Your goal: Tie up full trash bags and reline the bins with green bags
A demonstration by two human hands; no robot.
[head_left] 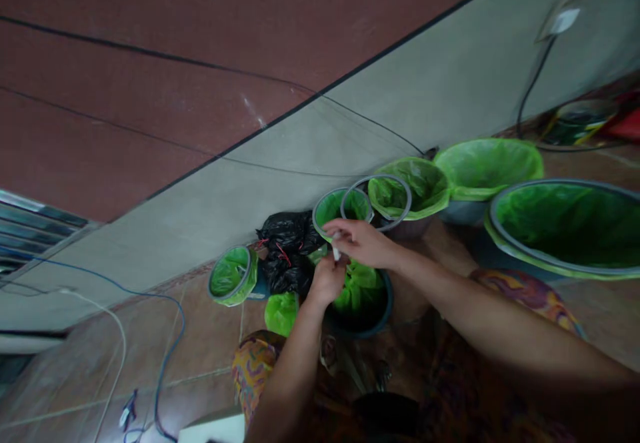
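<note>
Both my hands meet over a dark bin (383,309) lined with a green bag (357,289). My left hand (327,279) is closed on the bag's edge at the bin's rim. My right hand (363,239) reaches in from the right with its fingers curled, pinching a small white object (336,252) that I cannot make out. Just beyond the hands stands a smaller green-lined bin (340,208), with a loose grey ring (376,201) leaning over it. A tied black bag (289,251) lies to the left.
Several more green-lined bins stand along the pale wall: a small one (231,275) at left, two (417,186) (487,166) behind, a large one (567,226) at right. Blue and white cables (167,326) trail across the tiled floor. My patterned clothing (253,366) fills the bottom.
</note>
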